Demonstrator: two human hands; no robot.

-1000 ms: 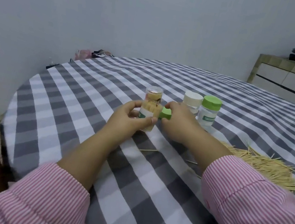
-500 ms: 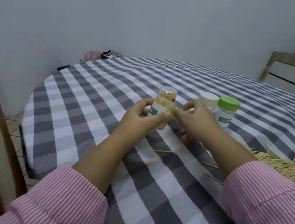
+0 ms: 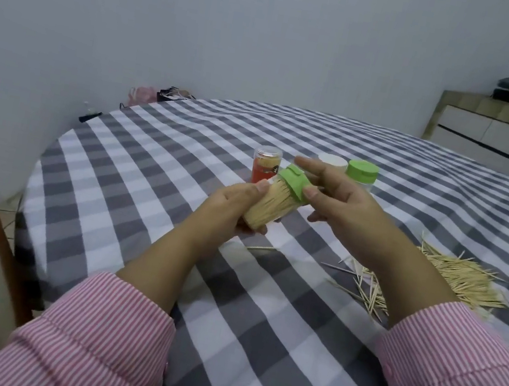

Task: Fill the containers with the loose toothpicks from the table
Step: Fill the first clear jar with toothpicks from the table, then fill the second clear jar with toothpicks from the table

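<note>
Toothpicks are packing the clear container (image 3: 272,208) tightly, a dense pale-yellow bundle showing through its wall from the base up to the neck. It is being held above the checked tablecloth (image 3: 185,153), tilted with its top leaning away and to the right. The left hand (image 3: 226,208) is wrapping round its lower body, thumb lying along the near side and fingers curling beneath the base. The green lid (image 3: 293,184) is sitting on the mouth of the container, and whether it is fully seated cannot be told; the right hand (image 3: 339,204) is pinching it, thumb pressing on its near edge and forefinger stretching over its far side, the other fingers curling loosely below. Behind the hands three more containers are standing upright on the cloth: a small clear-capped one (image 3: 265,167) with a red label and toothpicks showing inside, a white-lidded one (image 3: 331,162) mostly hidden by the right hand, and just beside it a green-lidded one (image 3: 361,174). To the right, near the right forearm, the loose toothpicks (image 3: 455,279) are lying in a thick heap, with scattered strays fanning toward the middle of the table and one single stick (image 3: 258,247) lying apart beneath the held container. Pink striped sleeves (image 3: 105,336) are covering both forearms.
</note>
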